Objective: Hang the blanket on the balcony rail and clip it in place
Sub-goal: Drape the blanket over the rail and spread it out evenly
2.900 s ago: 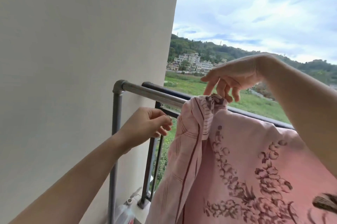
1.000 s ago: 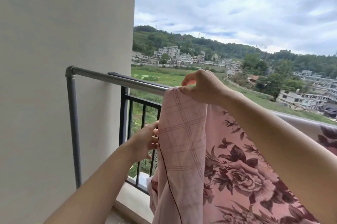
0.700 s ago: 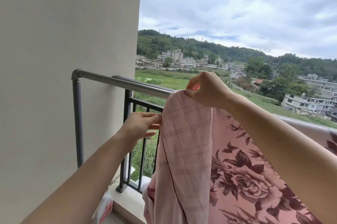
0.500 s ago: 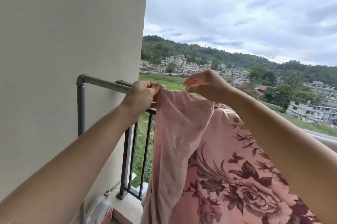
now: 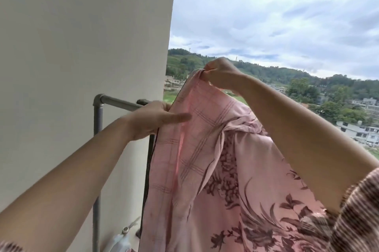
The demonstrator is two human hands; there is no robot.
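A pink blanket (image 5: pixel 205 169), checked on one side and printed with dark red flowers on the other, hangs over the grey metal balcony rail (image 5: pixel 119 101). My right hand (image 5: pixel 219 74) pinches the blanket's top corner and holds it lifted above the rail. My left hand (image 5: pixel 151 119) grips the blanket's left edge beside the rail, thumb lying across the checked cloth. The rail is hidden under the cloth to the right. No clip is in view.
A cream wall (image 5: pixel 82 67) stands close on the left. The rail's grey upright post (image 5: pixel 97 149) runs down beside it. A white plastic bottle (image 5: pixel 121 240) sits on the floor near the post. Beyond the rail lie fields, houses and hills.
My right hand has raised the blanket's corner higher above the rail. My left hand has shifted from the top edge to grip the blanket's left side, thumb stretched across the cloth.
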